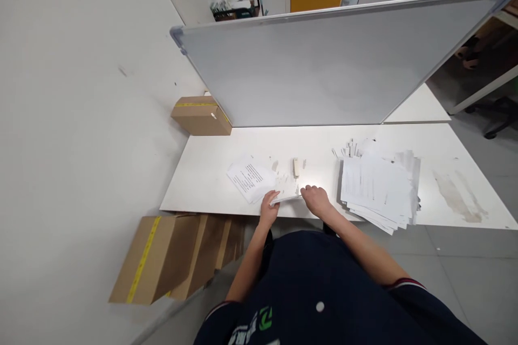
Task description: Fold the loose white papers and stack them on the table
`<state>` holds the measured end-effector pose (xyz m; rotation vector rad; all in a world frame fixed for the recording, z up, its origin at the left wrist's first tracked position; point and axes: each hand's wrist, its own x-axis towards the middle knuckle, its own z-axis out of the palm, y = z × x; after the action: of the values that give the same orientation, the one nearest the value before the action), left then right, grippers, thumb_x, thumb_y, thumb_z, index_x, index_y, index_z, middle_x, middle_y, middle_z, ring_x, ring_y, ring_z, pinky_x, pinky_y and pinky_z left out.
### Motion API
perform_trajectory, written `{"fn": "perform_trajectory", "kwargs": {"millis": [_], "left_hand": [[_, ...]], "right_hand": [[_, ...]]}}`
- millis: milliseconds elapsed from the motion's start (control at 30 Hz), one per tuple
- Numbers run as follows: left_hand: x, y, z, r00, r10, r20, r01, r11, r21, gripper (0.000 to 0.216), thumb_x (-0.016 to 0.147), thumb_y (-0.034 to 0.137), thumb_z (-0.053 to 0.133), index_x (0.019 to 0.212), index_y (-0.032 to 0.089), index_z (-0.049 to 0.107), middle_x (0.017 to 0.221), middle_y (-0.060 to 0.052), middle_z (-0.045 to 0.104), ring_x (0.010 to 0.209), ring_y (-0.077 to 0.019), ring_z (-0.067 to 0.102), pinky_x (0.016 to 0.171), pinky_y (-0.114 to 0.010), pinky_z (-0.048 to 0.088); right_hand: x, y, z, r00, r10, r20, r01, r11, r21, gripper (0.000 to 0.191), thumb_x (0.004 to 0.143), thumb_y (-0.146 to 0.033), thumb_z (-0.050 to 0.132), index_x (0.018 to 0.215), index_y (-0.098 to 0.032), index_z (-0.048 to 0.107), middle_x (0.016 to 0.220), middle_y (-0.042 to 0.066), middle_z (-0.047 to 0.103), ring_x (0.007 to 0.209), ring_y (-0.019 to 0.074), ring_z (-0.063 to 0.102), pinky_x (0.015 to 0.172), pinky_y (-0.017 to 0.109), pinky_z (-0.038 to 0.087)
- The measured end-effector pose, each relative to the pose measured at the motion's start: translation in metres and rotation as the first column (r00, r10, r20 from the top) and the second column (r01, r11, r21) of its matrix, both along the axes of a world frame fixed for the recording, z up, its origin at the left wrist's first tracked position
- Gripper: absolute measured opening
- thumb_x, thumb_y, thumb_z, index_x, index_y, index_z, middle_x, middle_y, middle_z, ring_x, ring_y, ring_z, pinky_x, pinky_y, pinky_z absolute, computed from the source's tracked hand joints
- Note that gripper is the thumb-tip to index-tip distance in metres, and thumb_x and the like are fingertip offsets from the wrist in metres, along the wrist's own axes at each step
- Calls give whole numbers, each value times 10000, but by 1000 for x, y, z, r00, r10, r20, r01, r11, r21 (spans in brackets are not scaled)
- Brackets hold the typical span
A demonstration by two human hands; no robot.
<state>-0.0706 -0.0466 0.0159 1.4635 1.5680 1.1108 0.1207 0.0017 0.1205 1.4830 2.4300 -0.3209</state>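
Observation:
Near the front edge of the white table, both hands hold a thin stack of white paper, seen almost edge-on. My left hand is closed on its left end, thumb on top. At the right end, my right hand has its fingers curled against the paper's corner. Just beyond the paper lies a small cream stapler. Left of it are printed sheets, lying flat and slightly fanned. To the right of my right hand sits a large, uneven pile of white paper.
A whiteboard stands across the back of the table. One cardboard box is at the back left corner. More cardboard boxes stand on the floor at the left, by the wall. Small paper strips lie behind the pile.

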Motion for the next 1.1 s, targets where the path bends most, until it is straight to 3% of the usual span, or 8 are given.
{"fn": "perform_trajectory", "kwargs": {"millis": [167,433,567,667,800,867,1000,1100], "left_hand": [[-1,-2,-11,997,-82,7,82,993,-86,413,598,25,474,913,230,646,1035,-42,596,1032,-206,498,938,-405,344],[-1,11,12,999,-31,25,33,993,-114,231,692,159,505,860,223,649,923,-36,634,913,-185,551,867,-369,388],[-4,16,20,996,87,19,-83,983,-161,170,685,250,556,821,217,652,880,-40,641,893,-199,553,841,-364,394],[-4,15,16,986,166,-15,-165,963,-214,195,684,293,561,840,205,639,820,-44,639,816,-197,564,780,-354,415],[2,8,0,980,194,-36,-197,952,-234,299,702,270,534,989,201,582,803,-44,629,776,-174,562,754,-339,417],[5,4,-6,981,193,-35,-196,948,-249,312,695,263,540,998,196,571,797,-45,626,764,-167,562,752,-334,417],[9,3,-11,981,191,-45,-196,941,-278,272,685,259,551,944,186,587,809,-55,619,760,-167,563,752,-334,419],[11,9,-11,983,183,-34,-186,946,-264,251,679,257,557,917,191,599,811,-61,618,766,-176,562,761,-346,417]], "right_hand": [[2,-6,-21,999,-2,33,3,1000,-27,205,791,-58,386,905,-148,530,876,123,568,825,223,541,628,296,353],[13,-4,-17,991,-12,-133,9,1000,-25,200,855,-157,335,968,-176,500,866,96,586,794,193,544,642,274,329],[24,-1,-40,900,-222,-374,180,973,-144,219,858,-273,345,903,-187,542,813,54,610,733,167,548,605,244,332],[34,-2,-71,727,-498,-473,278,843,-461,178,780,-288,452,775,-163,579,770,46,628,699,161,560,587,235,366],[47,-14,-113,358,-857,-372,324,487,-811,197,704,-289,534,807,-132,594,793,70,657,682,172,600,559,245,431],[53,-22,-126,221,-922,-318,340,378,-861,207,680,-298,555,797,-131,591,792,79,664,678,179,612,558,255,454],[65,-28,-136,75,-949,-305,332,312,-890,197,646,-296,577,767,-142,583,817,93,671,695,194,626,585,275,486],[71,-25,-135,55,-950,-307,350,307,-885,199,653,-305,564,777,-152,588,858,105,670,730,209,630,588,282,496]]}}
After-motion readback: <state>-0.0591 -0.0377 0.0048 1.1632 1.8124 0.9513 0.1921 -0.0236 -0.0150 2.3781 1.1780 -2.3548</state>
